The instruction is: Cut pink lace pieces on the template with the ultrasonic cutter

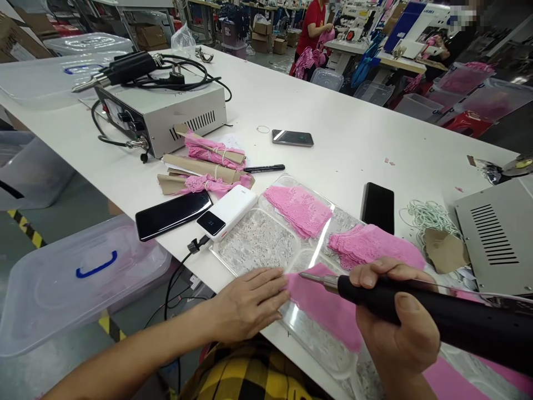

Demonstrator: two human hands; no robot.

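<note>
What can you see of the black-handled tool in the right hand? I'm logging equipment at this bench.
The tool has a thick, matte black handle, plastic by its look, and a slim metal tip pointing left. It lies almost level in the right hand, fingers wrapped around it. The tip sits at the pink lace piece, which the left hand presses flat. Its rear end runs out of view.

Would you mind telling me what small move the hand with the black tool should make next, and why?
Probably lower the tool's metal tip onto the pink lace piece. The right hand holds the tool with its tip right at the lace's upper edge, and the left hand presses the lace flat on the clear plate.
</note>
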